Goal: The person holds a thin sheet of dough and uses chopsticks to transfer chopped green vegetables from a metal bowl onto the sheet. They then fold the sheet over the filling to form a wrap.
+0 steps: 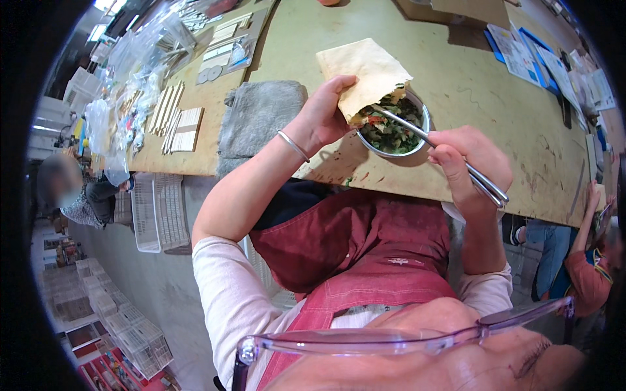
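Observation:
My left hand (326, 112) is closed on a pale tan flatbread (362, 70), thumb on its upper face. The bread is tilted over a round metal bowl (425, 124), its ragged near edge toward the bowl. Inside lies a chopped mix of greens (394, 138) with bits of red. My right hand (473, 163) grips a pair of metal chopsticks (484, 181). Their tips reach to the bread's ragged edge above the bowl, where some greens and red bits show. Whether the tips pinch any food is hidden.
Left of the bowl lies a folded grey cloth (261, 117). Wooden sticks (187, 129) and plastic bags (140, 72) fill the far left. A cardboard box (456, 10) and blue clipboards (531, 55) stand toward the back right. People sit at both sides. Crumbs dot the near table edge.

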`<state>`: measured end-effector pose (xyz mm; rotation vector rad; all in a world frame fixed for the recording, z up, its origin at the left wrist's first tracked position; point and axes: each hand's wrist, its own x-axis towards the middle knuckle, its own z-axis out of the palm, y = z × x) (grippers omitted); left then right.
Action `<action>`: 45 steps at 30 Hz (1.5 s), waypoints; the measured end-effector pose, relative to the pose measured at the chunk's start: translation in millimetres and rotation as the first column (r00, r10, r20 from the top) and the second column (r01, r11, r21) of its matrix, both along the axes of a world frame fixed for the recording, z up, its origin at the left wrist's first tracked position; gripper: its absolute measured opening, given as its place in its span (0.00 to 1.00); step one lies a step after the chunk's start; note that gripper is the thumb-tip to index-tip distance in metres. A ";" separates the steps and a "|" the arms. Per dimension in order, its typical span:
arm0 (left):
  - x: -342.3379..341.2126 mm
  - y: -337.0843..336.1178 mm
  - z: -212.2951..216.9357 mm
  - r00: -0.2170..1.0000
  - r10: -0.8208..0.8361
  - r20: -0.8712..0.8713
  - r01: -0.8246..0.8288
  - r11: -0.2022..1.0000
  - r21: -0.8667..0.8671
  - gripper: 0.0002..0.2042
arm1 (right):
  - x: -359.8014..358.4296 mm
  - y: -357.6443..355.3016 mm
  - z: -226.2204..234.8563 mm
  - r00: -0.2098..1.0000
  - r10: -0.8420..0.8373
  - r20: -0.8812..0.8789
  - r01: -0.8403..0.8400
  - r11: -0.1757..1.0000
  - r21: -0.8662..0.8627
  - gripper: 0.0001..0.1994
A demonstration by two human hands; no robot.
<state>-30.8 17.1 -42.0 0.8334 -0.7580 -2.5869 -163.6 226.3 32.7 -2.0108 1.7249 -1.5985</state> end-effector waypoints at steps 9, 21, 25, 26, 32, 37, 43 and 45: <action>8.2 -7.4 0.0 0.998 -0.035 -0.047 0.035 0.999 0.010 0.20 | -14.4 5.6 11.9 0.966 0.052 0.251 -0.047 0.999 -0.027 0.09; 7.8 -6.8 1.7 0.996 -0.058 -0.066 0.063 0.996 0.070 0.19 | -29.0 16.8 0.9 0.928 0.016 0.372 -0.011 1.000 -0.014 0.15; 4.4 -0.8 11.2 0.999 -0.031 -0.040 0.035 0.995 0.091 0.19 | -40.0 23.6 0.7 0.931 0.069 0.358 -0.041 0.996 -0.084 0.17; 5.1 -1.2 10.6 0.999 -0.028 -0.038 0.031 0.995 0.097 0.19 | -40.7 25.8 0.8 0.928 0.052 0.370 -0.019 0.995 -0.094 0.17; 6.3 -3.7 7.7 0.998 -0.044 -0.054 0.049 0.993 0.111 0.20 | -37.6 31.2 -3.3 0.898 0.028 0.438 0.000 0.998 -0.065 0.17; 7.8 0.8 15.9 0.993 -0.093 -0.074 0.102 0.988 0.119 0.19 | -36.8 24.1 -7.3 0.875 0.022 0.484 -0.005 0.999 -0.036 0.18; 19.3 -13.5 12.9 0.969 -0.191 -0.155 0.211 0.970 0.119 0.17 | -55.5 41.5 -7.0 0.896 0.109 0.430 -0.054 0.989 -0.137 0.21; 19.3 -12.2 15.4 0.968 -0.191 -0.162 0.211 0.970 0.120 0.16 | -61.5 44.6 -7.4 0.918 0.113 0.381 -0.074 0.990 -0.116 0.22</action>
